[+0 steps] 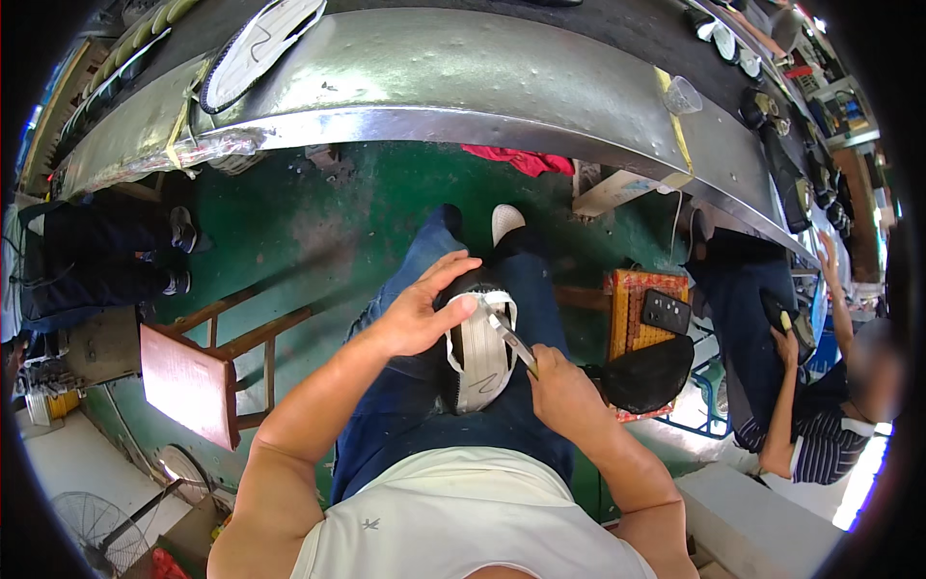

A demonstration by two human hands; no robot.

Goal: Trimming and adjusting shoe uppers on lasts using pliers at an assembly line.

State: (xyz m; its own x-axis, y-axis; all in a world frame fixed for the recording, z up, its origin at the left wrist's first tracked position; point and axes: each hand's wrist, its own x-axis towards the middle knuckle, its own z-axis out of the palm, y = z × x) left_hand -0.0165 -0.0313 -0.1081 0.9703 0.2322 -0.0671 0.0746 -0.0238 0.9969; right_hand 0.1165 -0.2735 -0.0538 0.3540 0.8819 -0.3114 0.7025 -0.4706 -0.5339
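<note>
A shoe lies on my lap between my thighs, its pale underside facing up with a dark handwritten mark. A white strip rims its far end, where a dark opening or lining shows. My left hand grips that far end from the left. The thumb presses the white rim while the fingers reach over the dark part beyond it. My right hand is closed round a slim metal hand tool, whose exact kind I cannot make out. Its tip meets the rim close to my left thumb.
Ahead runs a metal-edged workbench bearing a white shoe sole and a clear cup. A wooden stool stands left. On the right, a woven seat holds a phone; beyond it sits a co-worker.
</note>
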